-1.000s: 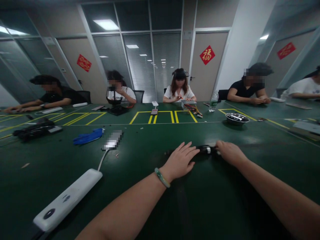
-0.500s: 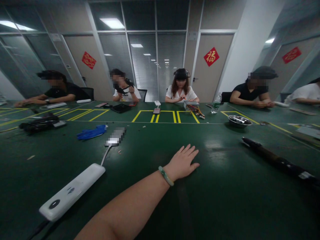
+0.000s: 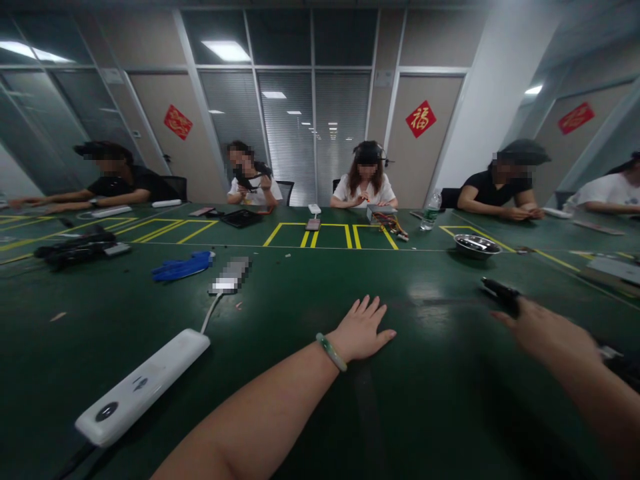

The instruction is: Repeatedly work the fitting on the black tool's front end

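Observation:
My left hand (image 3: 364,330) lies flat on the green tabletop (image 3: 280,320), its fingers spread and nothing in it. A green bangle (image 3: 331,352) circles that wrist. On the right, my right hand (image 3: 553,333) is over a long black tool that looks like an electric screwdriver (image 3: 499,292). The tool's front end shows past the fingers, and its middle is hidden under the hand. The thumb points out to the left. The fingers are blurred, so I cannot tell whether they grip the tool.
A white power strip (image 3: 150,383) with a cable to a phone (image 3: 230,275) lies at the left. Beyond are a blue glove (image 3: 183,266), a metal bowl (image 3: 477,247), a water bottle (image 3: 431,211) and a box with wires (image 3: 383,216). Several people sit across the table.
My right hand has come in from the right edge, over the black tool. My left hand has stayed nearly in place.

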`<action>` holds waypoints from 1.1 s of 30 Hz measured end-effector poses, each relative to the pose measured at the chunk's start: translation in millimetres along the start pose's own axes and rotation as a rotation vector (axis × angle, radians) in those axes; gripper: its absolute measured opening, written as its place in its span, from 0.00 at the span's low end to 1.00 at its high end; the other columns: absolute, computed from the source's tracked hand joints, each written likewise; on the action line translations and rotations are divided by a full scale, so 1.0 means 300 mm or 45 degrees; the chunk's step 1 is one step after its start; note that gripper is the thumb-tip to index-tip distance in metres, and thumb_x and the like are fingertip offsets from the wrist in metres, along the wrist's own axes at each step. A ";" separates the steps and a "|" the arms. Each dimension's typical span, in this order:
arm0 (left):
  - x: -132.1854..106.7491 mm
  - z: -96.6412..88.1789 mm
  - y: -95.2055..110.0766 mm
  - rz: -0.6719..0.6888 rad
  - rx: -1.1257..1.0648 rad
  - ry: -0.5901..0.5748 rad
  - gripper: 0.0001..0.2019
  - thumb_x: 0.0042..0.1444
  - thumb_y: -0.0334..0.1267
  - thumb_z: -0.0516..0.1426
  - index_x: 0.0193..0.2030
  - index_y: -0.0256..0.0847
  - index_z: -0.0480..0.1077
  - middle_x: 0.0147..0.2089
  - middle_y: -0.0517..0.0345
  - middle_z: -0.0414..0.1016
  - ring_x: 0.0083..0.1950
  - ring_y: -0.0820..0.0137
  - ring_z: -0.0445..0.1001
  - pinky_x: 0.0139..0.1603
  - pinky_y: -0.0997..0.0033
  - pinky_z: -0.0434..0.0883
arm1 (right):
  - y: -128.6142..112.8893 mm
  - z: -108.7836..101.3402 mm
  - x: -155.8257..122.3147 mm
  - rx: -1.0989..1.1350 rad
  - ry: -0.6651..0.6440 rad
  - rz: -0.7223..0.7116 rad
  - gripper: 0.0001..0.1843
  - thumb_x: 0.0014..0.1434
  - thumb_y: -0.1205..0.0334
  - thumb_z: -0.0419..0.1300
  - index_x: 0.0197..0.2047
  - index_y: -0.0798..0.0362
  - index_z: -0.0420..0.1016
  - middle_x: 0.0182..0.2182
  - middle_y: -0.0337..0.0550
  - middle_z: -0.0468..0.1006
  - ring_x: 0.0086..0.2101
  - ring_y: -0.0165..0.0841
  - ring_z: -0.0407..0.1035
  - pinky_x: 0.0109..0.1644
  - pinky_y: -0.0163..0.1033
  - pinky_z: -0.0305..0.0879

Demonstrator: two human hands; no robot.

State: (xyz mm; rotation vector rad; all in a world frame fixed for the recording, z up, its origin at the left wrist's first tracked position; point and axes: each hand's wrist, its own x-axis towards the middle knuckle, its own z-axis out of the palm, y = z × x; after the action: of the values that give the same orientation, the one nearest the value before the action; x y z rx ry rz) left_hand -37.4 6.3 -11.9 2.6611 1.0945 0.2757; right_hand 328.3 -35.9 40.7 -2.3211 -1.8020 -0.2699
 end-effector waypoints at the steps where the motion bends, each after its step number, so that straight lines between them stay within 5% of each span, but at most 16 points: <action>1: -0.001 0.003 -0.001 0.007 0.013 0.013 0.37 0.63 0.62 0.33 0.71 0.42 0.43 0.73 0.52 0.37 0.73 0.55 0.36 0.69 0.50 0.44 | -0.097 0.013 0.007 0.032 -0.003 -0.108 0.35 0.63 0.42 0.46 0.60 0.64 0.64 0.55 0.68 0.67 0.55 0.57 0.62 0.56 0.63 0.59; 6: 0.006 0.056 -0.010 0.087 0.167 0.198 0.31 0.66 0.53 0.38 0.71 0.40 0.42 0.73 0.49 0.39 0.73 0.56 0.37 0.69 0.49 0.44 | -0.589 0.041 -0.109 0.459 0.024 -0.849 0.29 0.67 0.52 0.46 0.68 0.50 0.52 0.66 0.45 0.52 0.65 0.42 0.45 0.68 0.55 0.45; 9: 0.020 0.097 -0.021 0.214 0.287 0.166 0.33 0.64 0.45 0.46 0.72 0.41 0.38 0.74 0.53 0.32 0.73 0.56 0.31 0.70 0.50 0.39 | -0.724 0.073 -0.188 0.659 -0.191 -1.104 0.27 0.67 0.52 0.46 0.68 0.46 0.54 0.66 0.41 0.53 0.65 0.40 0.45 0.68 0.54 0.43; 16: 0.017 0.080 -0.017 0.300 0.239 0.045 0.33 0.63 0.47 0.47 0.71 0.40 0.41 0.74 0.53 0.32 0.73 0.56 0.33 0.71 0.51 0.41 | -0.697 0.107 -0.189 0.826 -0.442 -1.144 0.29 0.66 0.45 0.48 0.67 0.45 0.55 0.65 0.41 0.55 0.64 0.40 0.47 0.68 0.52 0.42; 33: 0.005 0.040 -0.002 0.320 0.161 0.027 0.31 0.65 0.47 0.46 0.71 0.40 0.42 0.73 0.51 0.36 0.73 0.58 0.36 0.71 0.52 0.43 | -0.668 0.100 -0.166 0.745 -0.491 -1.169 0.31 0.66 0.45 0.49 0.69 0.41 0.51 0.66 0.39 0.52 0.65 0.40 0.46 0.68 0.52 0.42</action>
State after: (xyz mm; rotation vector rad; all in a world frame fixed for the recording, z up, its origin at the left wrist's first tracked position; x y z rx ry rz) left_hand -33.5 6.0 -23.4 2.9174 0.8067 0.2900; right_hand 122.5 -26.1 6.5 -1.1015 -2.5677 0.5565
